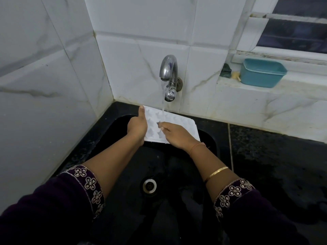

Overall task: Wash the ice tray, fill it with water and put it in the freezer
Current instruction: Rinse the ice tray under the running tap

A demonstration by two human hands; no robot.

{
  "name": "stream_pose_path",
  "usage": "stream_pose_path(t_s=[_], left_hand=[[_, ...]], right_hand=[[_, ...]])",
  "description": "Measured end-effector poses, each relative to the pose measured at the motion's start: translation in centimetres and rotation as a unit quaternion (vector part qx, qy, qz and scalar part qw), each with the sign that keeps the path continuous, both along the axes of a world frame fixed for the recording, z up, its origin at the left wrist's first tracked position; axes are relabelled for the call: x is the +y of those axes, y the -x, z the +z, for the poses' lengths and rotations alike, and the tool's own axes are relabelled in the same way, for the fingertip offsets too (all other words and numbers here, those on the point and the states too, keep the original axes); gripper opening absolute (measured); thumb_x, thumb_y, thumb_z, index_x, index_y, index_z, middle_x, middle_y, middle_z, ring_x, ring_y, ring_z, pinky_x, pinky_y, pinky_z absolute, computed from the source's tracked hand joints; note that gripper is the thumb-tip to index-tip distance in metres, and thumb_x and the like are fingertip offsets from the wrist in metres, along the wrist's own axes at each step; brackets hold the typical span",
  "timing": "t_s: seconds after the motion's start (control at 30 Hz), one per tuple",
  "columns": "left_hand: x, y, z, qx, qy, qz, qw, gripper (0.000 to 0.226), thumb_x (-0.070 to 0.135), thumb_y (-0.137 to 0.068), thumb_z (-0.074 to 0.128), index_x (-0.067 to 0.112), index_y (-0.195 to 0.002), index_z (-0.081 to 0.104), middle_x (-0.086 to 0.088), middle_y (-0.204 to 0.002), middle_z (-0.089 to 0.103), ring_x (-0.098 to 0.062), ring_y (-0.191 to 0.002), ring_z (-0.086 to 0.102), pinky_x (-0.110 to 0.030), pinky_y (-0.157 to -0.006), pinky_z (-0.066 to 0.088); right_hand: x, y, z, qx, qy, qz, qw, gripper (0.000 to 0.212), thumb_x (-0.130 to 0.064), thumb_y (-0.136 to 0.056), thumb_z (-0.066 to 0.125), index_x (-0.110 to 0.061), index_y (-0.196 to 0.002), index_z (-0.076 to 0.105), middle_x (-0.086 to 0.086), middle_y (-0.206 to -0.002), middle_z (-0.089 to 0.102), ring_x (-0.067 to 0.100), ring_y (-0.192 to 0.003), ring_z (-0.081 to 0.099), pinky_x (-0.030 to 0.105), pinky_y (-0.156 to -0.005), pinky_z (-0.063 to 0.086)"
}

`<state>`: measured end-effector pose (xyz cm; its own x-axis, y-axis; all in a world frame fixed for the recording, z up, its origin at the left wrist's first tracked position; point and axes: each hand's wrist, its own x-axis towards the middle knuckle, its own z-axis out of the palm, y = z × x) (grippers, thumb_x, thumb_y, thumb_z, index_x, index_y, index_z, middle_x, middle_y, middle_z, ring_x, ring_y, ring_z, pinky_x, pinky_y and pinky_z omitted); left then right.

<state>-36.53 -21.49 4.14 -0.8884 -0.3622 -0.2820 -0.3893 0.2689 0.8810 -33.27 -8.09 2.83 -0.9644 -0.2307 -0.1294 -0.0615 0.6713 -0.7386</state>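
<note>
White plastic star-cavity ice tray (184,126) is gripped at its left edge by left hand (137,125); right hand (175,135): hold cannot be told. Wet slip into black sink (168,167) judged possible.

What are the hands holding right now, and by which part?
The left hand grips the ice tray by its left edge, thumb on top. The right hand only touches a middle mould with its fingers.

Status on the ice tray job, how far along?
Done: tap running, ice tray under the stream over the sink. In hand: washing; left hand grips the tray's edge, right hand touches a cavity with its fingertips. Left: finish washing, fill it, put it in the freezer, which is not in view.
</note>
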Motion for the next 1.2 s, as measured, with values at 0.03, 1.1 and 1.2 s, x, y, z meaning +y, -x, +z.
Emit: stream_pose_path(t_s=[0.03, 1.1, 1.2], left_hand=[[0.0, -0.1, 0.1, 0.001, 0.005, 0.001, 1.0, 0.058, 0.058, -0.096, 0.028, 0.007, -0.077, 0.049, -0.001, -0.072, 0.047, -0.014, -0.063, 0.046, -0.032, -0.068, 0.041], [-2.2, -0.9, 1.1, 0.014, 0.003, 0.033, 0.999, 0.058, 0.06, -0.095, 0.028, 0.012, -0.064, 0.041, -0.001, -0.07, 0.045, -0.014, -0.06, 0.044, -0.028, -0.057, 0.038], [-1.6, -1.2, 0.8, 0.006, -0.002, 0.029, 1.0, 0.057, 0.059, -0.096, 0.027, 0.013, -0.065, 0.041, 0.0, -0.071, 0.044, -0.015, -0.062, 0.045, -0.027, -0.055, 0.038]], right_hand=[[-0.1, -0.1, -0.1, -0.009, 0.025, 0.001, 1.0, 0.037, -0.024, -0.102, 0.033, -0.019, -0.134, 0.051, -0.007, -0.146, 0.043, 0.014, -0.135, 0.038, 0.02, -0.105, 0.026], [-0.2, 1.4, -0.2, -0.049, 0.028, -0.039, 0.998, 0.033, -0.02, -0.098, 0.037, -0.017, -0.118, 0.063, -0.007, -0.139, 0.052, 0.014, -0.129, 0.046, 0.026, -0.108, 0.033], [-0.3, 1.5, 0.1, -0.023, -0.024, -0.07, 0.997, 0.026, -0.021, -0.097, 0.039, -0.013, -0.095, 0.064, 0.002, -0.125, 0.061, 0.023, -0.118, 0.053, 0.034, -0.1, 0.04]])
